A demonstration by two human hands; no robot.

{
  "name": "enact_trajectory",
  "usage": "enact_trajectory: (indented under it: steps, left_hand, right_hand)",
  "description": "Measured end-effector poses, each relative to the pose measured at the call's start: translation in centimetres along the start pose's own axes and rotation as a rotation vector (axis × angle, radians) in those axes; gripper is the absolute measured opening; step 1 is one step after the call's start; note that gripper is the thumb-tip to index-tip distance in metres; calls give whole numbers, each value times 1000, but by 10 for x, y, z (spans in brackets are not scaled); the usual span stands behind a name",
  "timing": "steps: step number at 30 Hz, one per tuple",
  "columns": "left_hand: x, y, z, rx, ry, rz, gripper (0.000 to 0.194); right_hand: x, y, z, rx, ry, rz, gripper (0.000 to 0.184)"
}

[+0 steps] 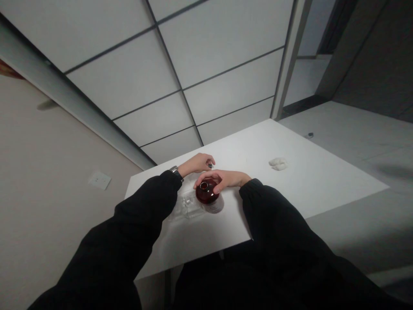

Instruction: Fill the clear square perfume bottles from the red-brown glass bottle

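My right hand (226, 178) is wrapped round the upper part of a dark red glass bottle (206, 196) with a round body. The bottle's neck is uncapped, and its open mouth faces me. Pale lettering shows on a lower part of it. Just beyond the bottle, my left hand (200, 162) has its fingers curled on a small dark piece (210, 165), perhaps a cap; its kind is too small to make out. Beside the bottle, partly under my left forearm, lies a clear plastic tray (189, 206) with moulded hollows.
The white table (271, 189) carries a crumpled white tissue (278, 163) farther right. A wall with a socket plate (100, 180) stands close on the left. White panels with dark strips rise behind the table's far edge. A small dark object (309, 135) lies on the floor.
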State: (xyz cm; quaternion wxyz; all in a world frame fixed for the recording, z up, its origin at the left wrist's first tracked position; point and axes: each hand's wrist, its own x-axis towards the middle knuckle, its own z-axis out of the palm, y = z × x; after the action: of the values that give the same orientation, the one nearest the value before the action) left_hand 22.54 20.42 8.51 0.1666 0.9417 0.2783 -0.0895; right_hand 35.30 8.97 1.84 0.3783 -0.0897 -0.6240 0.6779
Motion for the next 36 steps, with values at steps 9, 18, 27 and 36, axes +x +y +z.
enact_trajectory:
  steps: [9, 18, 27, 36]
  left_hand:
    - [18, 5, 5, -9, -40, 80, 42]
    - [35, 5, 20, 13, -103, 165, 32]
    - [-42, 16, -30, -68, 181, 230, 55]
    - [-226, -12, 17, -411, 543, -136, 61]
  right_hand:
    - [1, 2, -1, 26, -12, 1, 59]
    - [4, 2, -2, 50, -12, -21, 59]
    - [-4, -8, 6, -28, 22, 12, 58]
    - [-41, -7, 57, -241, 345, 52, 50]
